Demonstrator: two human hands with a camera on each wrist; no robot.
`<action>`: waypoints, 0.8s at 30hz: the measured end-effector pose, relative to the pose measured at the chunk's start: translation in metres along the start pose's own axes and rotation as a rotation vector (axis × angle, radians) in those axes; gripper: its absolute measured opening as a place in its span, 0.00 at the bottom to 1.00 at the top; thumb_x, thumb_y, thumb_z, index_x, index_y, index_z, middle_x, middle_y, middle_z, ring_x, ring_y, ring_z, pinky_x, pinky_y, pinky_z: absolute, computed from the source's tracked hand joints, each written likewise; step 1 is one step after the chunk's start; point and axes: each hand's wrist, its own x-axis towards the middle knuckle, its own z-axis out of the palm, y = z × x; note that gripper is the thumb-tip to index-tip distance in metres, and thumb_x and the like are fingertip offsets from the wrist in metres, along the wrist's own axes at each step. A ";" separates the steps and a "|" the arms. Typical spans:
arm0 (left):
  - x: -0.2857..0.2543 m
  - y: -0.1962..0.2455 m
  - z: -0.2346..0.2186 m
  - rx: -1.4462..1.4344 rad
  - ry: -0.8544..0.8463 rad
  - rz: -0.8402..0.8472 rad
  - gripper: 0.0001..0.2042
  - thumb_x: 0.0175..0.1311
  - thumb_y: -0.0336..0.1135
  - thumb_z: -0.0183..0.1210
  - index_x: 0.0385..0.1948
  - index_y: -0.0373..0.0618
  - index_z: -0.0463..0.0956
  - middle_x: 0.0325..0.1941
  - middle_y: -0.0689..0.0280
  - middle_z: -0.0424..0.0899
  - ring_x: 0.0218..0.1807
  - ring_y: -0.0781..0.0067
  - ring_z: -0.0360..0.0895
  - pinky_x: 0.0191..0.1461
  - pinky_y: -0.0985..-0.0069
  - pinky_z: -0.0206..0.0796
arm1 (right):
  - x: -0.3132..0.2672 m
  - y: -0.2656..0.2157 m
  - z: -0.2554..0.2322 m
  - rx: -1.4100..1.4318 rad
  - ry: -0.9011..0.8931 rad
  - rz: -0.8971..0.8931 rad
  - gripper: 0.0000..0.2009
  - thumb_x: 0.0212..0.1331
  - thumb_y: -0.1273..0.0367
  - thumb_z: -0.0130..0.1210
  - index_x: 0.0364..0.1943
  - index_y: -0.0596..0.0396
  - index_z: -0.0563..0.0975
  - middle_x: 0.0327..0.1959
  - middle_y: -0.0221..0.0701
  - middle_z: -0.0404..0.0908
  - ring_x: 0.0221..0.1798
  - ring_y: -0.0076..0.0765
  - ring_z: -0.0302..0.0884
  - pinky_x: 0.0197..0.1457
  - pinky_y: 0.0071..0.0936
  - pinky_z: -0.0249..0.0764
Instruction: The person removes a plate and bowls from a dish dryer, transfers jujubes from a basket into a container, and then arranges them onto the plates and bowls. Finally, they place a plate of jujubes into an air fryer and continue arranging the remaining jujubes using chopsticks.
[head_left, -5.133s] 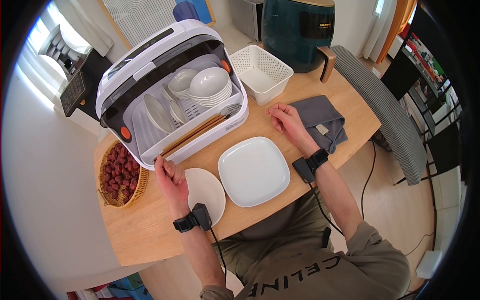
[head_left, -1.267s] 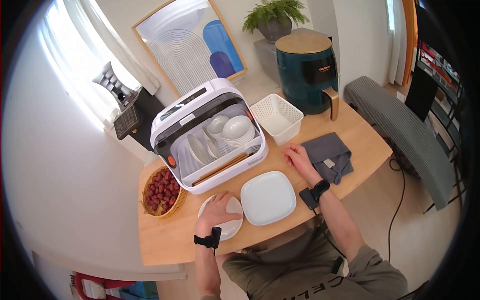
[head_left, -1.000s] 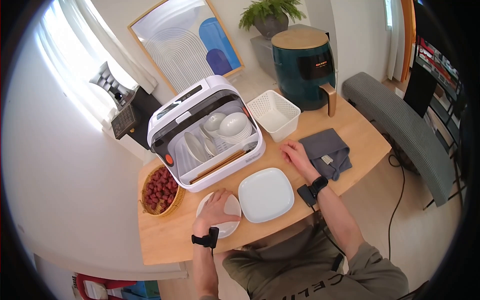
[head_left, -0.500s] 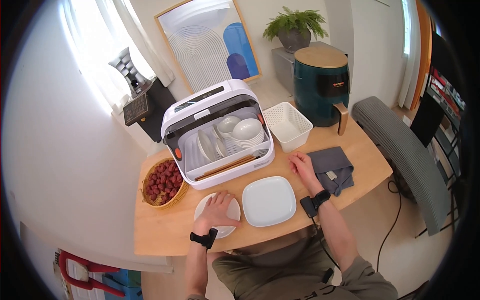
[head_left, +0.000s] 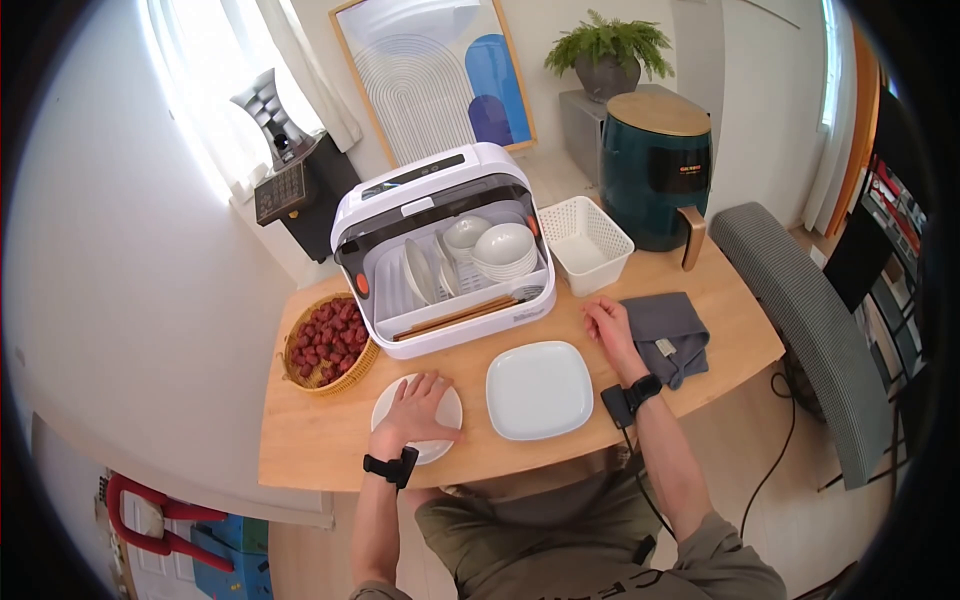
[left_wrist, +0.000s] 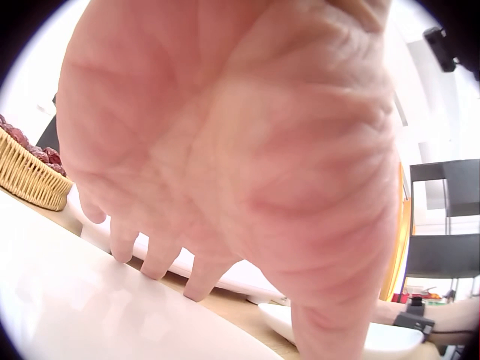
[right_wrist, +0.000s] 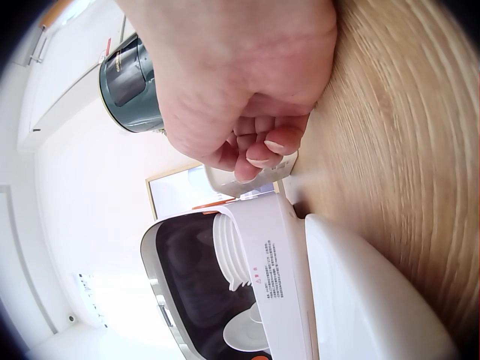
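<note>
My left hand (head_left: 412,411) lies over a small round white plate (head_left: 449,407), its fingers spread and the thumb out along the near right side. The left wrist view shows the palm above the white plate surface (left_wrist: 112,307), fingertips at the far rim. To the right, a square white plate (head_left: 540,390) lies flat on the table. My right hand (head_left: 608,325) rests on the wooden table beside a folded grey cloth (head_left: 665,335). Its fingers hang loosely curled, with nothing in them, as the right wrist view shows.
A white dish cabinet (head_left: 410,345) with a raised lid holds plates, stacked bowls (head_left: 505,248) and wooden chopsticks (head_left: 455,320). Left of it sits a wicker basket of red dates (head_left: 330,340). Behind the right hand are a white perforated basket (head_left: 590,265) and a green air fryer (head_left: 655,180).
My left hand has come from the cabinet's front corner onto the round plate. Lately the plate has slid slightly left, away from the square plate. The right hand stays put; the head view has tilted up.
</note>
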 end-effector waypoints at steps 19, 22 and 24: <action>0.008 0.002 0.009 -0.118 0.078 0.085 0.49 0.40 0.59 0.69 0.67 0.46 0.61 0.73 0.51 0.57 0.76 0.52 0.49 0.78 0.55 0.37 | -0.003 -0.005 0.001 -0.032 0.001 -0.007 0.08 0.64 0.67 0.52 0.31 0.55 0.78 0.19 0.22 0.72 0.19 0.14 0.65 0.21 0.15 0.58; 0.007 0.003 0.008 -0.111 0.074 0.082 0.49 0.40 0.59 0.69 0.67 0.45 0.61 0.74 0.52 0.57 0.77 0.53 0.48 0.78 0.55 0.37 | -0.002 -0.005 0.001 -0.050 0.004 -0.014 0.08 0.64 0.67 0.52 0.31 0.55 0.78 0.19 0.22 0.72 0.19 0.14 0.65 0.21 0.15 0.58; 0.007 0.003 0.010 -0.112 0.067 0.084 0.49 0.40 0.59 0.69 0.67 0.45 0.61 0.74 0.52 0.57 0.77 0.53 0.48 0.78 0.55 0.37 | -0.003 -0.005 0.001 -0.066 0.011 -0.015 0.08 0.64 0.67 0.52 0.31 0.55 0.78 0.19 0.22 0.73 0.19 0.14 0.65 0.21 0.15 0.58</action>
